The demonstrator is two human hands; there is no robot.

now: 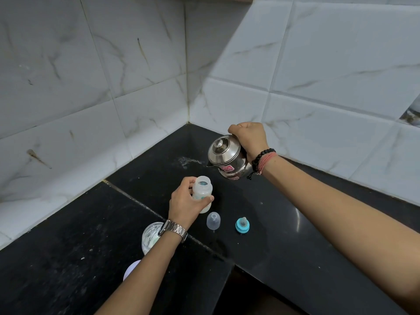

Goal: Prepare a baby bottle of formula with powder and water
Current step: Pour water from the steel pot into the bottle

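1. Baby bottle (202,193): translucent white, uncapped, upright on the black counter, mid-scene.
2. Steel kettle (227,160): lidded, shiny, red sticker, held off the counter, tilted with its spout toward the bottle, to the bottle's far right.
3. Clear cap (213,221): just near of the bottle.
4. Teal-ringed teat (242,225): right of the cap.

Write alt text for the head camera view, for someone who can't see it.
The right hand tilts a steel kettle toward an open baby bottle held by the left hand on a black counter; a clear cap and blue teat ring lie nearby.
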